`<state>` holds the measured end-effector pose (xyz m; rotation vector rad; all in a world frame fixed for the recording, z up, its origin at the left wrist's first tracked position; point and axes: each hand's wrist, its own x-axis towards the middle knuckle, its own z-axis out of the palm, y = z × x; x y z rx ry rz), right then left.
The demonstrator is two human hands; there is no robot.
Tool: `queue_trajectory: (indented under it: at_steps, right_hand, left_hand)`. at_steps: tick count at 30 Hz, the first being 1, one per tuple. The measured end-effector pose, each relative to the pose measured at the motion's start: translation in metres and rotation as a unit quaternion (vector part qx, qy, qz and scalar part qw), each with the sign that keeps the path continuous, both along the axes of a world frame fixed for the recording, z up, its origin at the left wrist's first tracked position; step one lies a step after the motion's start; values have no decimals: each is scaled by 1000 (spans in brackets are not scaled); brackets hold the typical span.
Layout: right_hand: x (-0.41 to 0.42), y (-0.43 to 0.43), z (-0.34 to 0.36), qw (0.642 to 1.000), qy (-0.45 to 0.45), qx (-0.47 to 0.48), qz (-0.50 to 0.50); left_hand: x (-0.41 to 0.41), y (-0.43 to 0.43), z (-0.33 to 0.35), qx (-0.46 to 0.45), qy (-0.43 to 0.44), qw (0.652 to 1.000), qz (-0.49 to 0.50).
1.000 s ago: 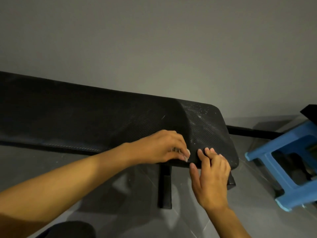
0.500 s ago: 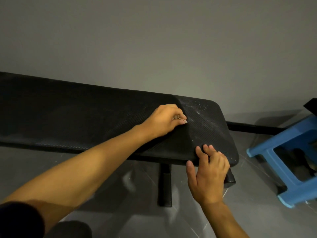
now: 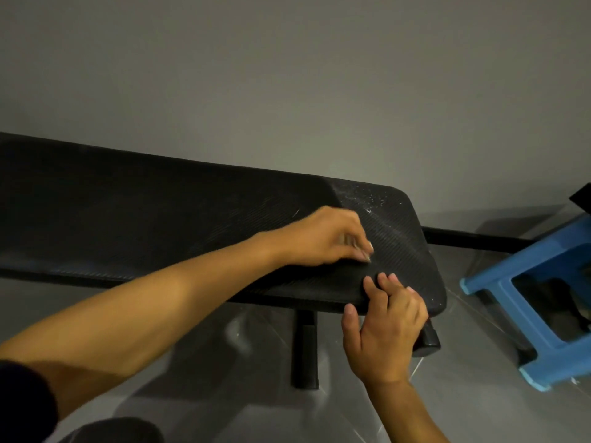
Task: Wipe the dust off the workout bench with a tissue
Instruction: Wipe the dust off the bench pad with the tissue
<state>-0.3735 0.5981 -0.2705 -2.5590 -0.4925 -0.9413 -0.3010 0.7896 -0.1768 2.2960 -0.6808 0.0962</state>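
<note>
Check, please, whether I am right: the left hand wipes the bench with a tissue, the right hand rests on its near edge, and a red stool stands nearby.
The stool is blue, not red, as the head view shows. The left hand wipes the bench with a tissue; the right hand rests on its near edge.

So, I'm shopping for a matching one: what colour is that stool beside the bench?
The stool is blue; head view.
</note>
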Motion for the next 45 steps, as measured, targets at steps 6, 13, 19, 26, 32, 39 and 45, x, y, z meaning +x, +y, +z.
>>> queue_trajectory:
  at_steps: [6,13,19,26,32,39,45]
  right_hand:
    - [2,1,-2,1000,-18,3,7]
    - [4,1,-4,999,-33,7,8]
    - [4,3,-2,1000,-28,4,8]
    - [6,2,-5,999,-40,13,14]
    - [4,1,0,1000,-23,-3,11]
    - [8,2,-7,999,-38,-3,9]
    - [9,2,-7,999,-33,-5,4]
  left_hand:
    - [23,11,-3,14,-62,997,51]
    - [15,5,2,35,-10,999,9]
    - [67,32,2,12,-6,988,157]
    - [47,9,4,40,31,999,4]
    - [112,49,6,27,-7,976,215]
    - [83,21,1,46,30,998,14]
    - [122,11,4,21,-20,987,156]
